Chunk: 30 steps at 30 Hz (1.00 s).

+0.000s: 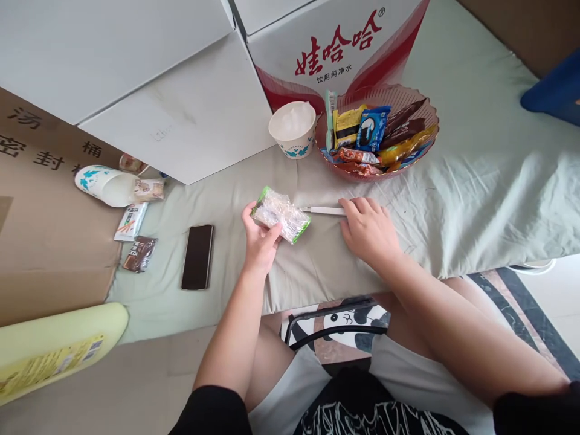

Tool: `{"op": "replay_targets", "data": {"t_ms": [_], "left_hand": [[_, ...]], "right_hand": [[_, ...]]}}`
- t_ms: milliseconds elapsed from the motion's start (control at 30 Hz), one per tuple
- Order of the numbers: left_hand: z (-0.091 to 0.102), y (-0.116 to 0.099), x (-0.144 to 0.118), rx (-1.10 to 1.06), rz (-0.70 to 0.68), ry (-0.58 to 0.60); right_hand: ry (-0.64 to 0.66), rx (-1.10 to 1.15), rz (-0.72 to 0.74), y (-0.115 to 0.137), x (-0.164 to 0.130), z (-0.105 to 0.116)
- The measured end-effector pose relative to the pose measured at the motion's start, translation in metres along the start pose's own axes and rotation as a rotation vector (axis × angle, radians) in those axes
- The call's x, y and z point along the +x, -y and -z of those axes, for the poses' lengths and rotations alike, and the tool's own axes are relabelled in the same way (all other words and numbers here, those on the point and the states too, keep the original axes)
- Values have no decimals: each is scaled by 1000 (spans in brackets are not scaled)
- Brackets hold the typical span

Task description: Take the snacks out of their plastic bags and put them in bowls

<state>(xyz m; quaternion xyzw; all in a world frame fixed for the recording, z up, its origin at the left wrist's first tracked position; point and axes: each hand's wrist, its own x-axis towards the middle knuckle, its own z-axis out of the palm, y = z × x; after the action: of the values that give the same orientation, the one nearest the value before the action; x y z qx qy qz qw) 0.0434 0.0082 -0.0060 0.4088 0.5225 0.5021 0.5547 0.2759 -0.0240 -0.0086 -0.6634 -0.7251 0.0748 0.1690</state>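
My left hand (263,238) grips a snack packet (281,214) in crinkled clear wrapping with green ends, thumb on top and fingers beneath. The packet is tilted above the cloth-covered table (312,269). On the right, my right hand (369,229) rests low over the cloth, its fingers closed around a slim white knife (328,211). The knife's thin tip points left and reaches close to the packet's right edge; whether they touch I cannot tell.
Behind the hands stand a paper cup (293,145) and a pink glass bowl (357,177) of wrapped snacks. A phone (197,257) lies left. Farther left are a tipped paper cup (97,184) and several small packets. White boxes (217,103) line the back.
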Motion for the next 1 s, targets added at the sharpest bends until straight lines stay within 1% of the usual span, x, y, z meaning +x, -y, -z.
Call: {"op": "replay_targets", "data": {"t_ms": [67, 133, 167, 233, 267, 333, 367, 433, 500, 567, 633, 700, 800, 833, 900, 933, 1000], "left_hand": [[1, 0, 0, -7, -23, 18], [3, 1, 1, -10, -64, -2], [5, 2, 2, -10, -84, -21], [7, 3, 3, 3, -111, -56], [8, 4, 4, 16, -120, -67], [8, 4, 3, 54, -130, -70], [7, 4, 2, 76, -132, -63], [4, 5, 0, 108, -136, -35], [1, 7, -3, 112, -147, 6], [-1, 10, -3, 97, -171, 42], [3, 14, 1, 67, -202, 46], [11, 14, 8, 19, -235, 7], [28, 8, 20, -64, -288, -91], [33, 5, 23, -79, -299, -113], [40, 3, 27, -72, -299, -136], [41, 4, 26, -47, -293, -135], [37, 9, 22, 44, -292, -108]], "right_hand": [[24, -2, -21, 1, 2, 2], [45, 62, -54, 1, 4, 4], [45, 126, -78, 1, 5, 5], [36, 321, -104, 2, 6, 7], [45, 444, -93, 4, 6, 9], [105, 671, -31, 9, 5, 12], [147, 750, 7, 13, 5, 13], [213, 819, 61, 19, 4, 15], [244, 803, 85, 24, 3, 15], [254, 759, 80, 25, 3, 15], [252, 719, 55, 25, 3, 15], [257, 688, 35, 22, 2, 16], [275, 649, 13, 17, 2, 20], [266, 635, 1, 14, 3, 21], [198, 590, -43, 10, 4, 19], [149, 551, -69, 8, 4, 17], [54, 440, -116, 5, 5, 11]]}}
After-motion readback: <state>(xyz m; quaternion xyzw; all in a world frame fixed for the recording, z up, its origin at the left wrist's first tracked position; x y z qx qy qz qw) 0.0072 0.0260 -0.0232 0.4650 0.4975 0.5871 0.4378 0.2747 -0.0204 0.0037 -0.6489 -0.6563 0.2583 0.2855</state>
